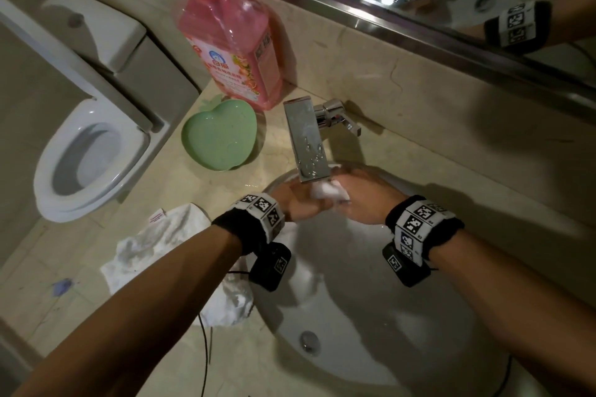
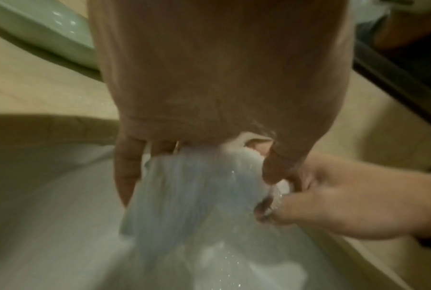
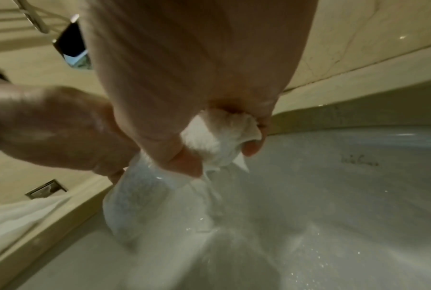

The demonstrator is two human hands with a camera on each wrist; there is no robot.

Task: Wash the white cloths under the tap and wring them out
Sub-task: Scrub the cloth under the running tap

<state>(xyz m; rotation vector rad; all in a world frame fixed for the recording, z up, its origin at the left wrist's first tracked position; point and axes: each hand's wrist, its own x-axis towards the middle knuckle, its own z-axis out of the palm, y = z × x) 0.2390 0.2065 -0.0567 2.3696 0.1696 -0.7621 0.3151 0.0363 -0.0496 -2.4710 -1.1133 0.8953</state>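
1. My left hand [image 1: 298, 203] and right hand [image 1: 364, 200] both curl fingers round the wet white cloth [image 1: 327, 192], gripped under the tap [image 1: 306, 138] over the sink [image 1: 371, 316].
2. Only the wrist views show the cloth's tail hanging down with water streaming off it.

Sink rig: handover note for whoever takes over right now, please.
Left hand: grips one end of the white cloth under the tap.
Right hand: grip on the other end, bunched in the fingers; the rest hangs into the sink.
Water runs over the cloth and down into the bowl.
Second cloth lies crumpled on the counter left of the sink.
Done: first cloth wet and being worked.
Left: wring this one out, then probably the counter cloth; I cannot tell if it has been washed.
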